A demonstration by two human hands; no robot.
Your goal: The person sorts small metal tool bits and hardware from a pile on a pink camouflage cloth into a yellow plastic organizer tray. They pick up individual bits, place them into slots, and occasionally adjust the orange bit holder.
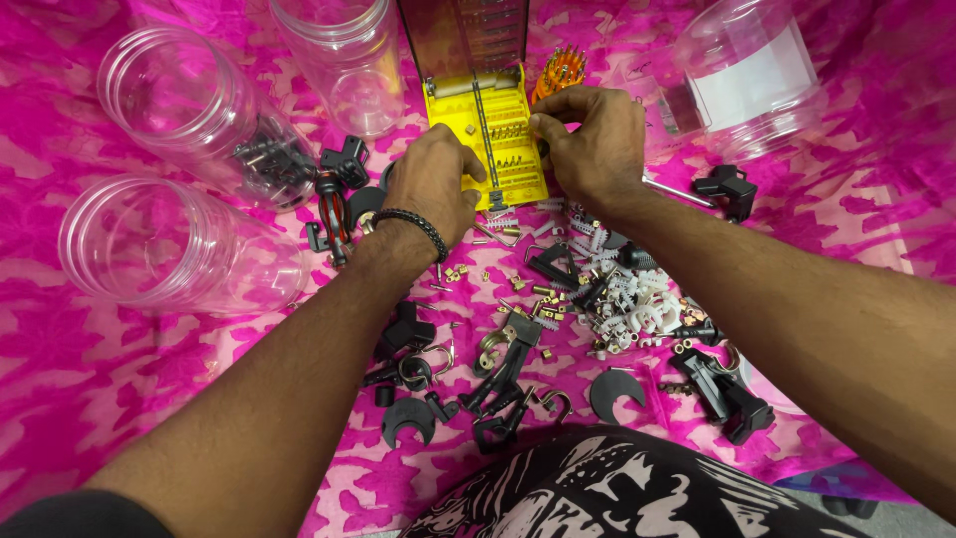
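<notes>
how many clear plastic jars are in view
4. Two jars lie on their sides at the left, one upper and one lower. One stands at top centre-left, and one lies at the top right. More may sit beyond the frame.

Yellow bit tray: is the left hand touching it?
Touching. The head view shows the left hand resting on the left edge of the yellow bit tray, thumb lying over its surface.
</notes>
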